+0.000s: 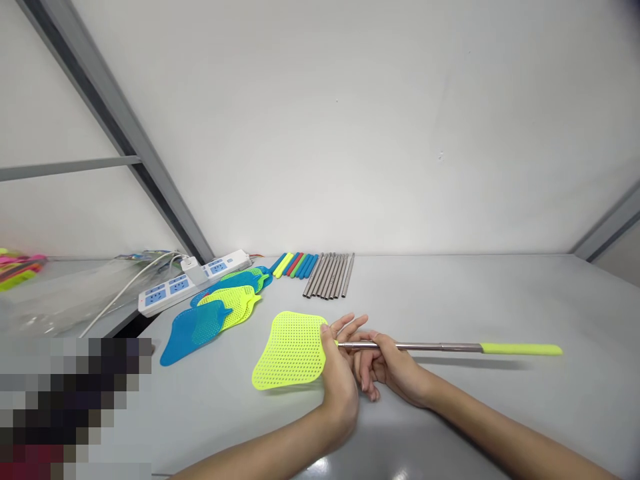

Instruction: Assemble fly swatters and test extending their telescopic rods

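Observation:
A yellow-green fly swatter point(293, 350) with a perforated head, a metal telescopic rod and a yellow-green grip lies across both hands, just above the table. My left hand point(341, 363) pinches it where the head meets the rod, thumb on the edge of the head. Close beside it, my right hand point(387, 363) holds the metal rod between thumb and curled fingers. The grip point(521, 349) points to the right, and the rod is drawn out long. Part of the joint at the head is hidden by my left thumb.
Loose blue swatter heads point(193, 332) and yellow swatter heads point(235, 307) overlap at the left. Behind them lie a white power strip point(195, 281), coloured grips point(295, 265) and several metal rods point(330, 275). Clear plastic bags point(75, 300) and a white cable sit further left; a wall stands behind.

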Motion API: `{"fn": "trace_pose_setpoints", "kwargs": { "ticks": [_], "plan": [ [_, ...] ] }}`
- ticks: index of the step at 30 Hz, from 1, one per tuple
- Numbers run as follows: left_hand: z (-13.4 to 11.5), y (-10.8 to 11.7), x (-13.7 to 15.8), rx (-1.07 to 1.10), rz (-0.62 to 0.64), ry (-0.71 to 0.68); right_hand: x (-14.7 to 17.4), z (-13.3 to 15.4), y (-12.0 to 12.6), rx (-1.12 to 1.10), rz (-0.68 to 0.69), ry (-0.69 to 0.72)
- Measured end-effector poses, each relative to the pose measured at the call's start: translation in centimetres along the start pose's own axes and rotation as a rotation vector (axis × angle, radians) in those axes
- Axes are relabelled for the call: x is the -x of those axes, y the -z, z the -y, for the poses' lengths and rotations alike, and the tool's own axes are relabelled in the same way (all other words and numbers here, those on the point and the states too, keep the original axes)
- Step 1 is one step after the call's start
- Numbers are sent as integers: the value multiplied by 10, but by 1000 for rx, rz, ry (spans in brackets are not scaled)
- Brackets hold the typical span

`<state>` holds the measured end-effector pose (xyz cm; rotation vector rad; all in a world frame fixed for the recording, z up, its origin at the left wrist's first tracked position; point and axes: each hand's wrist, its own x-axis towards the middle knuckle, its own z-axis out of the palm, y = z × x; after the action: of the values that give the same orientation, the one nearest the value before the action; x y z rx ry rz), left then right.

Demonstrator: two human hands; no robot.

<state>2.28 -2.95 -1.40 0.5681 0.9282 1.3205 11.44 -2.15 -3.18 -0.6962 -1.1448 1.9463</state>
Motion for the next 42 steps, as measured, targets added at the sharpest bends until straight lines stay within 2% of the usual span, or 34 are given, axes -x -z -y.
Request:
{"fn": "trace_pose_setpoints", "kwargs": {
  "ticks": [5, 20, 29, 36, 42],
  "plan": [
    [0, -1, -1, 1, -32, -25, 0, 2, -1, 11, -12, -15],
    [4, -3, 0, -63, 36, 25, 0, 4, -3, 18, -26, -53],
    [4, -4, 1, -57, 11, 15, -1, 2, -1, 27, -25, -69],
    [8, -4, 0, -49, 14, -76, -2, -1, 2, 54, -72, -91],
    [7, -5, 1, -74, -2, 0, -1, 3, 0, 92, -48, -110]
  ]
}}
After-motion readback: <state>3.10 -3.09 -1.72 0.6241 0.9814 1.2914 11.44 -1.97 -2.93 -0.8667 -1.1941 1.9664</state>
